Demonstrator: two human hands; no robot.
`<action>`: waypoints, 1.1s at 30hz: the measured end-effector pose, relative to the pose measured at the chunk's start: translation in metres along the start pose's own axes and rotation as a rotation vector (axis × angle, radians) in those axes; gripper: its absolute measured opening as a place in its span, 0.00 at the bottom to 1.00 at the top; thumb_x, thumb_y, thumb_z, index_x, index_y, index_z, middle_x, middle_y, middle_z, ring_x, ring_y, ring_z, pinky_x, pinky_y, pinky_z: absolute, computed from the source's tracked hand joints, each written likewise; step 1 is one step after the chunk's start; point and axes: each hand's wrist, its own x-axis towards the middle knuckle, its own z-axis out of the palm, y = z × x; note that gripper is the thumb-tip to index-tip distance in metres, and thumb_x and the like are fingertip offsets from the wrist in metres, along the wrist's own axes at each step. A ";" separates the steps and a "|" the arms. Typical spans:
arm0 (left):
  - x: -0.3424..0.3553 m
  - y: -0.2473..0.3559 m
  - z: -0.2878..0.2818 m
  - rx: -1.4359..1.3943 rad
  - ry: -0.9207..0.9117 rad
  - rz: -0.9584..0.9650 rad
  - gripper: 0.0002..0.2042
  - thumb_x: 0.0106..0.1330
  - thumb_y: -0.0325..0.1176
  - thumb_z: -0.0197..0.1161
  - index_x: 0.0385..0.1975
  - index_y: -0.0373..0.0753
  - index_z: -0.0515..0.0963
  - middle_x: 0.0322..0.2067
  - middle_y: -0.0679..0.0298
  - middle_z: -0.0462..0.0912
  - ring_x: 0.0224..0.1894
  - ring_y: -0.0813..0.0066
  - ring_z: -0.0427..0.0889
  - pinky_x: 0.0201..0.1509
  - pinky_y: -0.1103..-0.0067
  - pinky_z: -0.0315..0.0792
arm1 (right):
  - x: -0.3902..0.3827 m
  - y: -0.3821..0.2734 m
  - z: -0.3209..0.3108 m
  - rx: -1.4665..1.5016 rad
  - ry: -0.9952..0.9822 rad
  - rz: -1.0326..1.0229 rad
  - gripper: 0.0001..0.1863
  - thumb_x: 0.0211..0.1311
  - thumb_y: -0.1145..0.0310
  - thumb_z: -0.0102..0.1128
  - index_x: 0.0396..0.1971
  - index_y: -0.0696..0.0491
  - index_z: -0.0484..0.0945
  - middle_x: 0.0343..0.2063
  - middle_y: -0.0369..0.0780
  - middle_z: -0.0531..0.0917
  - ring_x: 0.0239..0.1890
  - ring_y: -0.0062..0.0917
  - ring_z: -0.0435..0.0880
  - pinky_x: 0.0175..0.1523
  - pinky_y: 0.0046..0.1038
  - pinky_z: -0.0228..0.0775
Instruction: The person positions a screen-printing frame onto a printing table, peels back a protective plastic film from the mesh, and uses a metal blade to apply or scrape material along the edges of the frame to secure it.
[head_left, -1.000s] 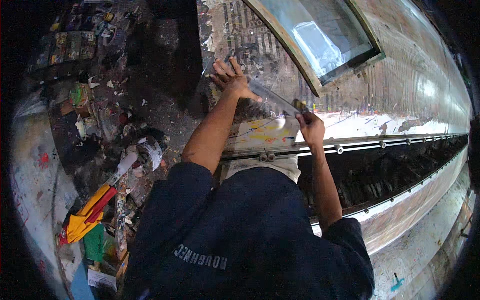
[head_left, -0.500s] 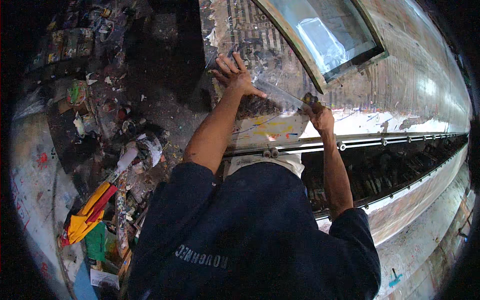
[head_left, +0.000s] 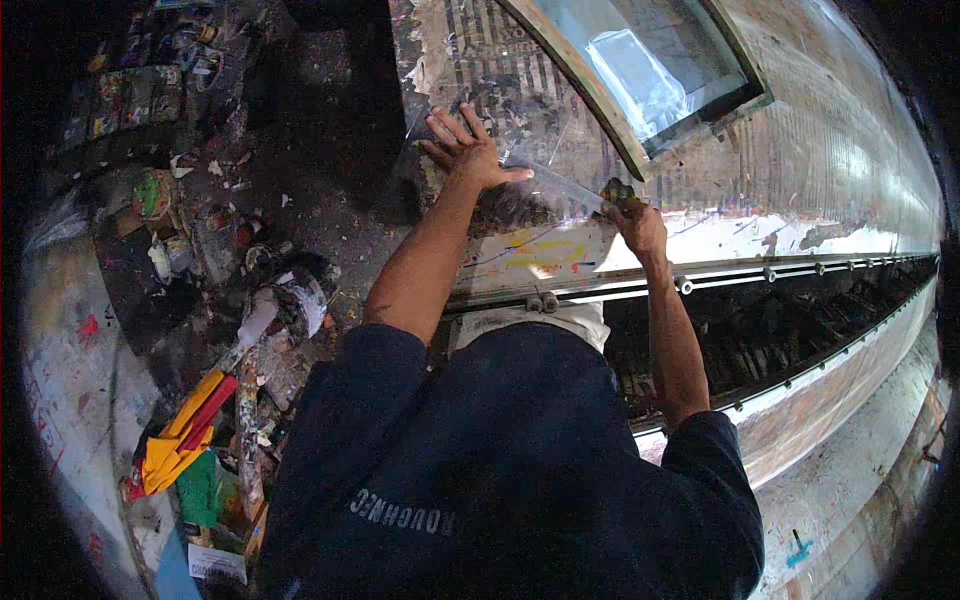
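My left hand (head_left: 468, 152) lies flat with its fingers spread on the paint-stained, striped table (head_left: 490, 60). From beside its thumb, a clear, shiny strip (head_left: 560, 185) runs diagonally to my right hand (head_left: 638, 228). My right hand is closed on what looks like a roll of clear tape (head_left: 614, 192), dark and partly hidden by the fingers, near the table's front edge. A wood-framed screen (head_left: 640, 165) rests on the table just beyond the strip, with a pale, bright patch showing inside it.
A metal rail (head_left: 720, 283) with small rollers runs along the table edge, above a dark gap at right. Litter, a paint-smeared stick (head_left: 247, 420) and yellow-and-red cloth (head_left: 182, 430) lie on the floor at left. A blue mark (head_left: 798, 548) shows at lower right.
The thumb of my left hand has straightened outward. My right hand stays almost in place, still at the strip's end. The whole view has shifted slightly.
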 end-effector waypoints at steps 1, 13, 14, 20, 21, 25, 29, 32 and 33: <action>0.000 0.001 -0.001 0.005 -0.008 -0.005 0.86 0.38 0.80 0.76 0.77 0.27 0.21 0.73 0.20 0.13 0.75 0.22 0.07 0.71 0.25 0.27 | 0.000 0.000 0.001 -0.012 0.014 0.003 0.28 0.65 0.40 0.68 0.43 0.53 0.90 0.36 0.47 0.92 0.41 0.43 0.92 0.45 0.42 0.80; 0.003 0.005 0.000 -0.031 -0.009 -0.051 0.89 0.32 0.79 0.79 0.77 0.31 0.18 0.72 0.21 0.11 0.75 0.21 0.08 0.70 0.27 0.20 | 0.010 -0.006 -0.006 -0.119 -0.016 0.043 0.31 0.62 0.37 0.69 0.42 0.54 0.88 0.36 0.50 0.91 0.39 0.46 0.91 0.44 0.46 0.79; 0.004 0.005 0.001 -0.029 -0.004 -0.063 0.89 0.31 0.79 0.79 0.78 0.31 0.18 0.73 0.22 0.11 0.75 0.22 0.08 0.71 0.27 0.20 | 0.012 -0.006 -0.005 -0.098 -0.026 0.053 0.31 0.61 0.37 0.70 0.42 0.55 0.88 0.36 0.50 0.90 0.40 0.47 0.90 0.45 0.47 0.79; 0.007 0.006 0.001 -0.028 -0.022 -0.091 0.90 0.29 0.79 0.80 0.78 0.35 0.18 0.73 0.24 0.11 0.75 0.22 0.08 0.71 0.27 0.20 | 0.024 0.001 -0.003 -0.203 -0.070 0.086 0.32 0.59 0.39 0.73 0.48 0.54 0.86 0.40 0.54 0.89 0.45 0.50 0.90 0.47 0.50 0.80; 0.009 0.007 0.002 -0.025 -0.032 -0.098 0.90 0.29 0.79 0.80 0.78 0.35 0.18 0.73 0.24 0.10 0.75 0.23 0.07 0.71 0.27 0.20 | 0.025 0.001 -0.003 -0.205 -0.068 0.087 0.33 0.59 0.39 0.73 0.49 0.54 0.85 0.41 0.55 0.89 0.46 0.50 0.90 0.47 0.51 0.80; 0.012 0.008 0.005 -0.026 -0.035 -0.110 0.90 0.30 0.78 0.80 0.78 0.35 0.17 0.72 0.24 0.08 0.74 0.23 0.06 0.71 0.27 0.20 | 0.029 -0.001 -0.003 -0.197 -0.119 0.105 0.33 0.60 0.40 0.73 0.52 0.54 0.84 0.42 0.56 0.89 0.47 0.51 0.90 0.47 0.51 0.80; 0.007 0.004 0.004 -0.061 -0.024 -0.070 0.90 0.30 0.78 0.80 0.77 0.33 0.17 0.71 0.22 0.07 0.74 0.23 0.05 0.70 0.26 0.20 | 0.023 0.006 0.001 -0.174 -0.056 0.025 0.33 0.61 0.41 0.72 0.54 0.54 0.84 0.44 0.54 0.89 0.47 0.50 0.89 0.49 0.49 0.80; -0.004 -0.001 -0.001 -0.093 0.024 0.026 0.89 0.33 0.78 0.79 0.77 0.31 0.17 0.72 0.20 0.11 0.75 0.24 0.08 0.72 0.28 0.21 | 0.007 0.024 0.012 0.152 -0.014 -0.173 0.31 0.64 0.42 0.70 0.54 0.53 0.84 0.46 0.51 0.89 0.49 0.50 0.89 0.50 0.45 0.81; -0.009 -0.003 -0.002 -0.077 0.008 0.026 0.87 0.34 0.78 0.78 0.77 0.30 0.19 0.73 0.21 0.13 0.77 0.25 0.11 0.74 0.30 0.24 | -0.005 0.032 0.019 0.171 0.067 -0.262 0.30 0.65 0.43 0.69 0.54 0.53 0.84 0.48 0.50 0.89 0.51 0.48 0.89 0.51 0.42 0.81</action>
